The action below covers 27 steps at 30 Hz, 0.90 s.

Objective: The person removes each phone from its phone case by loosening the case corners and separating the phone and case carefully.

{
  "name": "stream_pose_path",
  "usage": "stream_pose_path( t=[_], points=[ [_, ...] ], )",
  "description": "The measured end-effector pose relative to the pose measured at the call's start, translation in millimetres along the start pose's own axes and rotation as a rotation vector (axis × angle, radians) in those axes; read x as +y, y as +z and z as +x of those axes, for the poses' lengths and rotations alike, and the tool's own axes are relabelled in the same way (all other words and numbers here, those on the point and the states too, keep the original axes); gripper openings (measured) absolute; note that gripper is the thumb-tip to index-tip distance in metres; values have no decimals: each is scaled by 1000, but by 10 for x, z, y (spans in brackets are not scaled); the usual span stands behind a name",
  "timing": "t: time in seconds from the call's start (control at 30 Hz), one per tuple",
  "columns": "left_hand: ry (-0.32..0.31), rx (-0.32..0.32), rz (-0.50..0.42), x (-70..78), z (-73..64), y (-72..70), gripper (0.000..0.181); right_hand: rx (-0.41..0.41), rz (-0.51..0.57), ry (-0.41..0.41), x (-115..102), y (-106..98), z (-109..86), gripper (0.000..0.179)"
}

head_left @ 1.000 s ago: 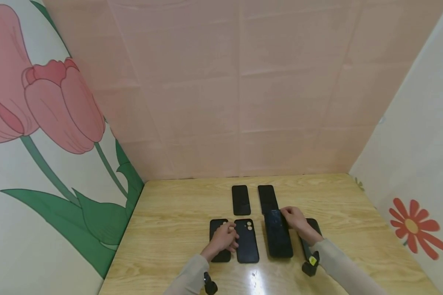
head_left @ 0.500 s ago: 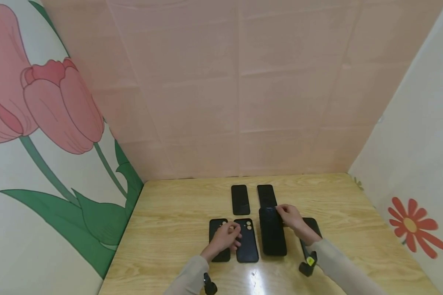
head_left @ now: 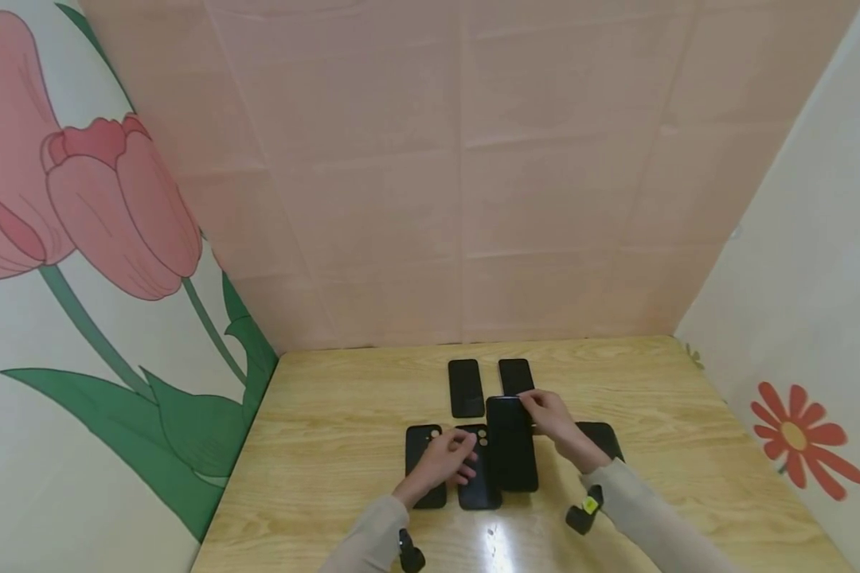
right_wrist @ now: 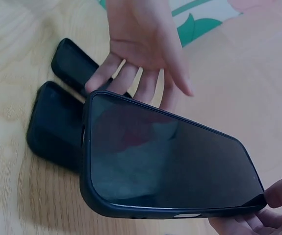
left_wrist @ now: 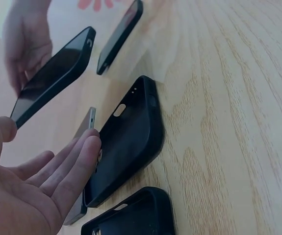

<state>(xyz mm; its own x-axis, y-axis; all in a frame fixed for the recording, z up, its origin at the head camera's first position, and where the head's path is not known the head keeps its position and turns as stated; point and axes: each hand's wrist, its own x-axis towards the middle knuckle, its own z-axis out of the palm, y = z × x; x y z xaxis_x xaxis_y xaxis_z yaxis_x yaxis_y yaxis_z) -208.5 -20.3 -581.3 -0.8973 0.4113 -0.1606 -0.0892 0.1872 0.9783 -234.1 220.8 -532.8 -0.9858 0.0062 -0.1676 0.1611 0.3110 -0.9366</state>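
Observation:
My right hand (head_left: pixel 553 418) pinches a smartphone in a black case (head_left: pixel 512 450) near its top right corner. The phone is raised and tilted, with its dark screen (right_wrist: pixel 175 161) facing up in the right wrist view. Nothing is held by my left hand (head_left: pixel 439 461), whose fingers are extended and relaxed (left_wrist: pixel 77 171) over two black phone cases. The left case (head_left: pixel 417 450) and the right case (head_left: pixel 478 495) lie hollow side up, partly covered by the hand. In the left wrist view the left thumb overlaps the phone's near corner.
Two dark phones lie side by side at the back, a left phone (head_left: pixel 466 388) and a right phone (head_left: pixel 516 374). Another black cased phone (head_left: pixel 600 436) lies at the right, partly under the right forearm. The wooden table (head_left: pixel 330 414) ends at a paper-covered wall (head_left: pixel 466 199).
My right hand has carried the cased phone left and slightly up, so it now overlaps the right case's edge. My left hand has shifted slightly right.

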Motion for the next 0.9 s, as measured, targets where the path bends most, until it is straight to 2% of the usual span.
stream_pose_path(
  t=[0.5,0.7,0.9],
  points=[
    [-28,-65,-13,-35,28,29,61,-7,102,-24,-122,202,11,33],
    [3,-103,-4,-29,17,33,60,-1,81,-17,-134,259,23,34],
    [70,-134,-84,-51,18,47,50,-8,87,-18,-147,322,24,34]
  ],
)
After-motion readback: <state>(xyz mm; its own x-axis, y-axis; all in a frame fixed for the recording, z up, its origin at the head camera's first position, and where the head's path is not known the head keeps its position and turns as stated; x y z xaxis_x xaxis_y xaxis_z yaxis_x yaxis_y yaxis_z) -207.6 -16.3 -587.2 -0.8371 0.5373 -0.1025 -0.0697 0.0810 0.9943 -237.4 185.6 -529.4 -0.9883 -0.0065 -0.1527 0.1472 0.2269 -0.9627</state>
